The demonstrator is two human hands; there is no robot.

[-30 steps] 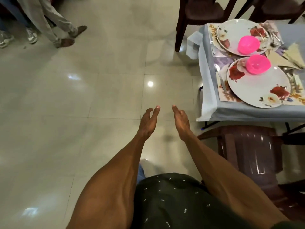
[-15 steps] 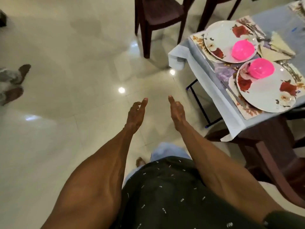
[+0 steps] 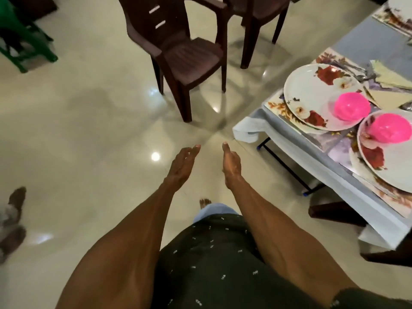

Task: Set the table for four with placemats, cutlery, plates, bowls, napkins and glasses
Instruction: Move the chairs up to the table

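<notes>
Both hands are empty and stretched out in front of the person over the tiled floor (image 3: 78, 130), clear of the bench (image 3: 365, 41). The left hand (image 3: 181, 166) has its fingers relaxed and slightly spread, released from anything; the right hand (image 3: 231, 163) is likewise loose, thumb up, grasping nothing. They hang near each other, palms roughly facing, which reads as a carrying-free posture while the person walks beside the bench rather than a reach toward any item.

On the bench, draped in a pale blue cloth, two places are laid side by side. The upper floral plate (image 3: 316, 94) sits on a floral placemat (image 3: 276, 105), with an upturned pink bowl (image 3: 352, 105) at its near edge. The lower floral plate (image 3: 392, 161) carries its own pink bowl (image 3: 390, 131) and overlaps the first plate's rim, probably because the settings are crowded at this corner. Folded cream napkins (image 3: 392, 79) and some cutlery (image 3: 361, 74) lie just beyond the plates. No glasses show, so fetching them is likely the remaining step.

A brown plastic chair (image 3: 182, 52) stands apart from the bench.
</notes>
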